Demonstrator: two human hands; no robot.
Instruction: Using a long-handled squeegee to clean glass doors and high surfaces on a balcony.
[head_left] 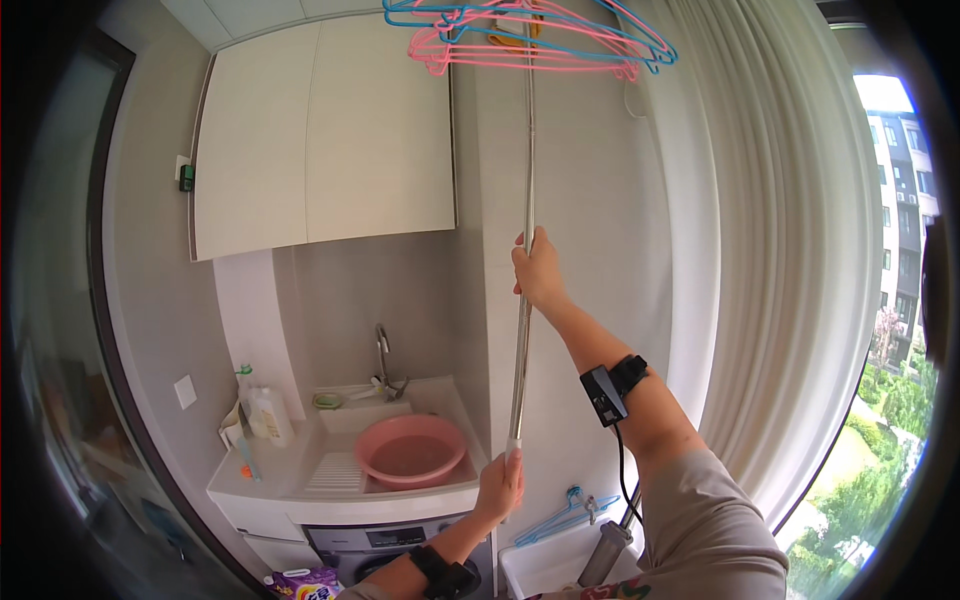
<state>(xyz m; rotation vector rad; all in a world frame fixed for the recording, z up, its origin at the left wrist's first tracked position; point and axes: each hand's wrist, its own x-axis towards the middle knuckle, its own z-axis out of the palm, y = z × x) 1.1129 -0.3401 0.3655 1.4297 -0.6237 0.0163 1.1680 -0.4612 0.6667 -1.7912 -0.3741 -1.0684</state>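
Observation:
A long metal clothes pole (530, 150) stands nearly upright in front of me, both hands closed round it. My right hand (540, 268) grips it about midway up. Lower down, my left hand (498, 487) holds the pale end section. The pole's upper end reaches in among pink and blue clothes hangers (600, 68) overhead. Something orange-yellow (512, 42) shows beside the top of the pole; whether the pole touches it or a hanger, I cannot tell.
At left, a pink basin (412, 450) sits in the white sink (315, 475) above a washing machine (385, 538), with bottles (270, 415) beside it. A wall cabinet (330, 140) hangs above. Blue hangers (560, 520) lie on a white tub (525, 575). Curtains (770, 250) line the right.

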